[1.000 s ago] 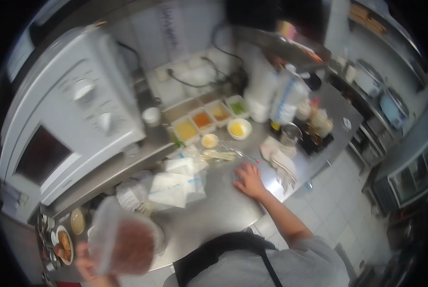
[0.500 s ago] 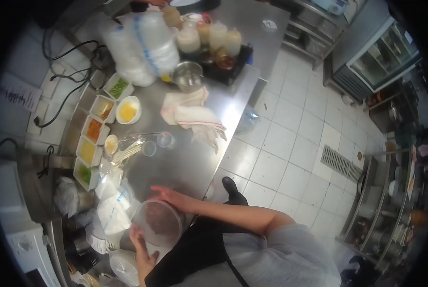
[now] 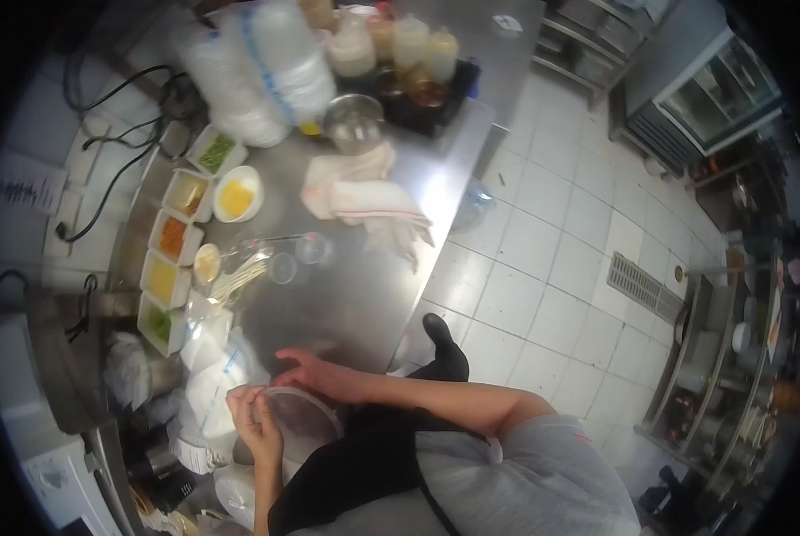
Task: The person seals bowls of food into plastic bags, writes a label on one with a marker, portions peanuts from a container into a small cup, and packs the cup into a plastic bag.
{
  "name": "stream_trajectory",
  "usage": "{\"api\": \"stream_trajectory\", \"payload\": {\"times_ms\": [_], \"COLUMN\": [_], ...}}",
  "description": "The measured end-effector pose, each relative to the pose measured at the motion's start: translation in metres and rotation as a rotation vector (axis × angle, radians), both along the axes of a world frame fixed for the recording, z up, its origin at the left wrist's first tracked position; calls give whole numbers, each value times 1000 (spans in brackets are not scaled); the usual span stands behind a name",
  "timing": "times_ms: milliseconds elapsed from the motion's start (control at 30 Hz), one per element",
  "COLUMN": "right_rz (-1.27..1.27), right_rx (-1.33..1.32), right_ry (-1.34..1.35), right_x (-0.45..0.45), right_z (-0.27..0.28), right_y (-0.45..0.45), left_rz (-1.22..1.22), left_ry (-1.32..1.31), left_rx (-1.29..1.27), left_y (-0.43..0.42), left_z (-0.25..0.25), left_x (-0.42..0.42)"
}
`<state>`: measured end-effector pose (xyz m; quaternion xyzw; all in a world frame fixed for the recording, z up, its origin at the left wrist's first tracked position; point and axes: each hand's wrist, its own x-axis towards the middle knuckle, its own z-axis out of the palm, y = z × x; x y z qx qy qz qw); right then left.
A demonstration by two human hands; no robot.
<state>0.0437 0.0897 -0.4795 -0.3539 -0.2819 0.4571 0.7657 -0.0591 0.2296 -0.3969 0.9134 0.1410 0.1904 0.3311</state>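
A round translucent plastic tub (image 3: 309, 429) is close against the front of my dark apron, at the near end of the steel counter. My left hand (image 3: 255, 420) is at the tub's left rim, its fingers drawn together in a pinch. What lies between those fingertips, if anything, is too blurred to make out. On the tub's far side, my right hand (image 3: 321, 377) rests against the rim with a finger stretched out to the left. Its other fingers are partly hidden. White plastic bags (image 3: 217, 393) with blue print lie just beyond my left hand.
Along the wall stand several white food containers (image 3: 161, 279), a white bowl (image 3: 237, 195) with yellow contents, and wooden sticks (image 3: 239, 279). Farther off are a towel (image 3: 364, 192), a metal bowl (image 3: 355, 123) and squeeze bottles (image 3: 409, 46). The counter edge drops to a tiled floor (image 3: 525, 277).
My left hand has risen from the tub's near left side to its rim, and its fingers have closed together. The right hand stays at the far side. The view has shifted slightly.
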Motion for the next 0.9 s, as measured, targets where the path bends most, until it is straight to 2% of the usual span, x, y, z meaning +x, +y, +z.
{"api": "stream_trajectory", "payload": {"times_ms": [67,133,200,333,367,400,433,567,733,900], "right_rz": [-71,14,29,129,121,106,123,110,90,115], "right_rx": [-99,7,-68,-95,-208,-322,-322,-254,-293,-341], "right_ry": [-363,28,-128,-28,-41,-56,-67,2,-53,-65], "right_x": [4,5,10,10,10,11,11,7,9,7], "right_z": [-10,2,8,13,11,9,8,-7,4,8], "right_y": [17,8,9,10,8,8,8,12,6,8], "left_rz": [-4,2,19,-18,9,-71,-155,-202,-259,-447], "left_ry": [-46,-103,-147,-98,-102,-34,35,35,-155,-137], "left_rx": [-21,33,28,147,151,187,220,178,200,243], "left_y": [4,3,6,5,6,8,8,-3,-3,-15], "left_z": [3,7,6,16,14,8,5,7,5,6], "left_x": [-1,0,-5,3,6,10,13,22,18,22]}}
